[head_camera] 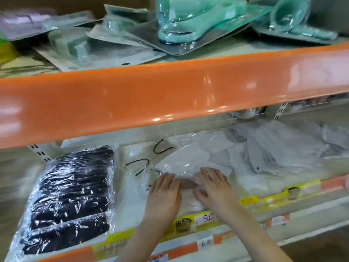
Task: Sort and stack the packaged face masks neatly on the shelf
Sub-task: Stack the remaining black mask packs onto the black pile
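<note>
Pressing both flat palms, left hand [164,191] and right hand [211,184], fingers spread with no grip closed, I steady a clear pack of white masks [181,163] on the shelf [264,203]. Slick plastic could slide, toppling neighbouring packs [268,148].

Teal blister packs [190,25] on upper shelf [170,87]

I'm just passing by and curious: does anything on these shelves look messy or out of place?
Yes. On the upper shelf, the clear blister packs lie tilted and overlapping in a heap. Below, the white mask packs are strewn at angles, unlike the flat pack of black masks. Both hands, left and right, rest on one.
</note>
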Tool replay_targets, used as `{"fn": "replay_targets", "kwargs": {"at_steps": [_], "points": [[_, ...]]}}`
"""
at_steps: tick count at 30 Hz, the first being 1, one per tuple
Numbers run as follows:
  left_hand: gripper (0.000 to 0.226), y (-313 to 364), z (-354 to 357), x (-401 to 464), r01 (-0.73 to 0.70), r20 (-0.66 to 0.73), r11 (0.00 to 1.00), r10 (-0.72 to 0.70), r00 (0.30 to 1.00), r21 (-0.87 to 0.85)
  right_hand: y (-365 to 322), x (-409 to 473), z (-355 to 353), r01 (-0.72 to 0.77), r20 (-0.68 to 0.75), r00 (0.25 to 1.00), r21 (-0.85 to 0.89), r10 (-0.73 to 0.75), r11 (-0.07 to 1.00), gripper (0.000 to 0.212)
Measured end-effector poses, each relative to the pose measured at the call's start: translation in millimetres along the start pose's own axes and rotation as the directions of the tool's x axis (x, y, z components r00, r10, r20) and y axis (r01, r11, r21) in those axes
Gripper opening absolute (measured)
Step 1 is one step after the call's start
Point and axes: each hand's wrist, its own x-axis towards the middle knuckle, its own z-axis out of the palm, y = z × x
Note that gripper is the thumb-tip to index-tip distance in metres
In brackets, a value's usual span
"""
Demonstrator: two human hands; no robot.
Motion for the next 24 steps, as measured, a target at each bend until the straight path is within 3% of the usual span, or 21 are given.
{"fn": "replay_targets", "kwargs": {"at_steps": [5, 8, 14, 18, 24], "points": [[0.033, 27.5, 16.5, 13.3, 0.001, 0.049, 1.0, -0.001, 0.999, 0.007, 33.4, -1.5, -7.3, -0.079, 0.162, 0.983, -0.056, 0.087, 0.995, 0.077], [0.033, 36.4, 21.3, 17.7, 0.026, 0.061, 1.0, -0.026, 0.998, 0.002, 44.4, -2.9, -8.7, -0.092, 0.157, 0.983, -0.054, 0.099, 0.994, 0.084], [0.037, 41.6, 24.8, 19.9, 0.054, 0.105, 0.993, -0.064, 0.992, 0.102, 58.3, 2.7, -12.5, -0.09, 0.116, 0.989, -0.011, 0.091, 0.996, 0.063], [0.039, 42.0, 22.9, 21.3, 0.092, 0.143, 0.989, -0.108, 0.984, 0.116, 68.6, 3.3, -10.0, -0.12, 0.111, 0.988, 0.116, 0.108, 0.986, 0.051], [0.036, 36.8, 19.1, 29.5, 0.121, 0.19, 0.99, -0.134, 0.972, 0.077, 71.3, 18.0, -25.8, -0.21, 0.23, 0.959, 0.185, 0.165, 0.96, 0.025]]}}
